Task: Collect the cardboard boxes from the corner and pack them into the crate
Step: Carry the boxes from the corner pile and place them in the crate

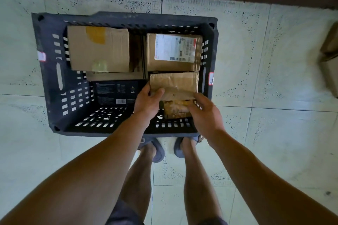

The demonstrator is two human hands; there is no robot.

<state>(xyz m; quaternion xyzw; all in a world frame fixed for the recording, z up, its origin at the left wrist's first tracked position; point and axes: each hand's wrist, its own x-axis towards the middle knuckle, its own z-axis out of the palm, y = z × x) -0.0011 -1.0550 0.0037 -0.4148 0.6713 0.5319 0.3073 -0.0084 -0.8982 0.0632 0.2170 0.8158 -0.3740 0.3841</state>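
The left hand (pixel 148 100) and the right hand (pixel 204 113) grip the small cardboard box (pixel 173 84) at the near right corner of the crate (pixel 45 78), where it may jam tilted against the labelled box (pixel 173 51) if lowered unevenly

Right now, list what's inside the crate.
The crate holds a plain box, labelled box, black box, and a taped box gripped by left hand and right hand. Beneath them is hidden.

Free room near-left in crate (pixel 48 78); cardboard boxes (pixel 98 49) along far, right walls.
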